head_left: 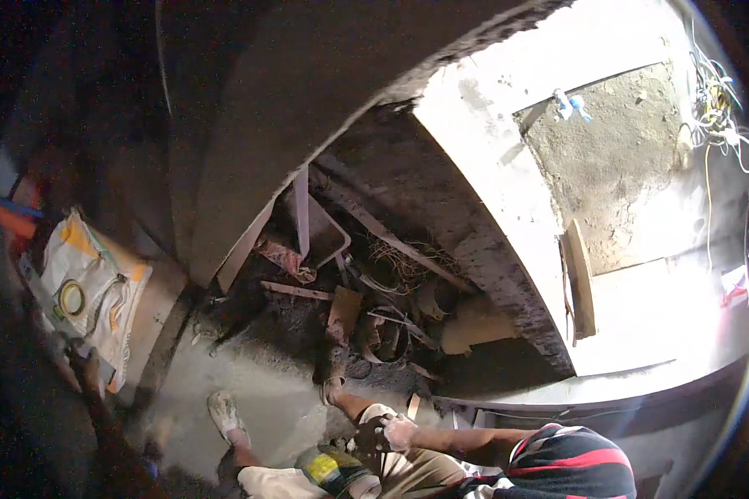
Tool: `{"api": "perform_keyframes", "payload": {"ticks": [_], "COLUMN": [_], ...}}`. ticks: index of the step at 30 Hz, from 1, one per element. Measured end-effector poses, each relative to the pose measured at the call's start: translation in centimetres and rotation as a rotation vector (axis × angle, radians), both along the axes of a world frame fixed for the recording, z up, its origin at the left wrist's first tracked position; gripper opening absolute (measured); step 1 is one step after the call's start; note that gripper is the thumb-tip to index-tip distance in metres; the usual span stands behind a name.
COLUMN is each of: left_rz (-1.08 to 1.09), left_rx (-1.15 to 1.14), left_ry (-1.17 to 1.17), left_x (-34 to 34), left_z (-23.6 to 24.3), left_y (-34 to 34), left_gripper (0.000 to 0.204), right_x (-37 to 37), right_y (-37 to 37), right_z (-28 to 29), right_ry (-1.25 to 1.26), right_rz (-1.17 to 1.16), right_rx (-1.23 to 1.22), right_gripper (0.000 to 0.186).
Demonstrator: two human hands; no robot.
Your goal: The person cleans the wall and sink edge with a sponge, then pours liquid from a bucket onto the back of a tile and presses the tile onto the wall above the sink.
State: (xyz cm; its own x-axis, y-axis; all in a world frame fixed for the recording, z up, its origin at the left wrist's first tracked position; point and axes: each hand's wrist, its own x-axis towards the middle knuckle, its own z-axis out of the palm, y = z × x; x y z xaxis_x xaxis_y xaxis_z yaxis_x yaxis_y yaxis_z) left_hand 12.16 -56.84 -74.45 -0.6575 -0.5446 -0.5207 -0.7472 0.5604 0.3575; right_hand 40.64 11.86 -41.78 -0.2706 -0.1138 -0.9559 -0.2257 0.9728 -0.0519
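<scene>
My right hand (401,432), pale with dust, lies at my bent knee; its fingers look curled, and what they hold, if anything, is hidden. The striped sleeve (570,466) is at the lower right. In deep shadow at the left, my left hand (82,359) reaches the lower edge of a white and orange sack (121,308); its fingers do not show clearly. A round, yellow-rimmed ring (73,298) lies on the sack. Between my legs sits a dark and yellow, roughly cylindrical thing (335,467) with a pale end.
Under the sloping slab (507,249) lie wooden strips (298,290), tangled wire (404,254) and a board piece (478,328). A pale shoe (226,416) stands on the smooth grey floor (271,399). A blue tap (572,106) and hanging cables (715,108) are on the bright wall.
</scene>
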Motion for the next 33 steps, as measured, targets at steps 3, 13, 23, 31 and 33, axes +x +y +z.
{"api": "perform_keyframes", "payload": {"ticks": [3,13,23,31,33], "left_rz": [0.080,-0.162,-0.933,-1.323,-1.318], "left_rx": [0.144,0.445,0.546,0.929,0.914], "left_ry": [0.006,-0.209,-0.508,-0.493,-0.467], "left_x": [4.1,17.2,10.9,6.3,5.9], "left_z": [3.7,19.1,47.7,63.7,66.3], "left_y": [-0.3,16.9,37.2,51.7,53.6], "left_gripper": [0.067,0.065,0.079,0.076,0.076], "right_x": [-0.3,-2.2,-0.4,-8.0,-10.0], "right_y": [0.5,3.8,10.0,15.6,16.4], "right_z": [-0.1,5.3,11.8,23.5,25.8], "right_ry": [0.055,0.079,0.168,0.128,0.066], "right_rz": [0.097,-0.063,-0.397,-0.511,-0.417], "right_rx": [-0.029,-0.092,-0.597,-0.803,-0.822], "right_gripper": [0.045,0.058,0.044,0.052,0.059]}}
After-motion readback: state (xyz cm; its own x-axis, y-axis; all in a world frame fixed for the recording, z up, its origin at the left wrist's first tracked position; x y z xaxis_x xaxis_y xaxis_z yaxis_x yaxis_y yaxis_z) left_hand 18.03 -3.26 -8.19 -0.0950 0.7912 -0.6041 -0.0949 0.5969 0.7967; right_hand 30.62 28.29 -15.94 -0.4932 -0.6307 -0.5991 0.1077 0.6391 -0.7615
